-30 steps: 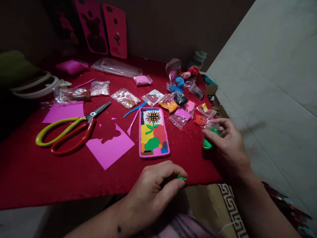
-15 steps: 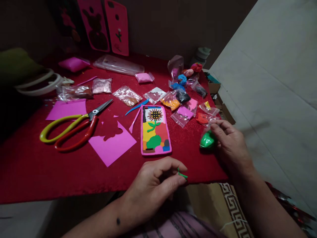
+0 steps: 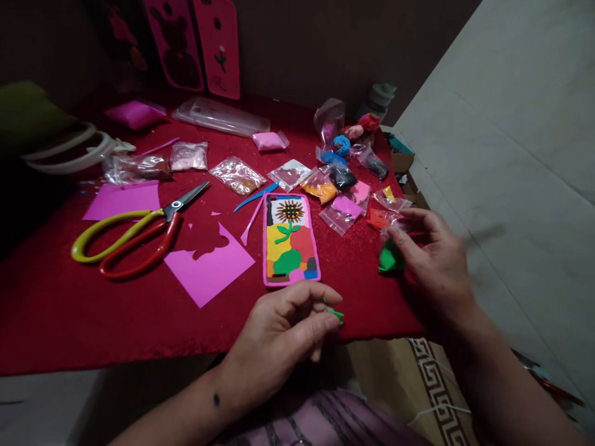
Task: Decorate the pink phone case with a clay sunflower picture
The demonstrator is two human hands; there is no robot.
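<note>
Green clay bag (image 3: 390, 256) at right hand's (image 3: 432, 266) fingertips, grip unclear, green clay strip (image 3: 333, 314) pinched in left hand (image 3: 290, 328)

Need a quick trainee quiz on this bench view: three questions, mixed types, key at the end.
1. True or false: the left hand holds a thin piece of green clay.
2. The clay bag at the right hand shows which colour?
a) orange
b) green
c) black
3. Fill in: the scissors have one yellow handle and one ____ handle.

Key: 1 true; 2 b; 3 red
</note>
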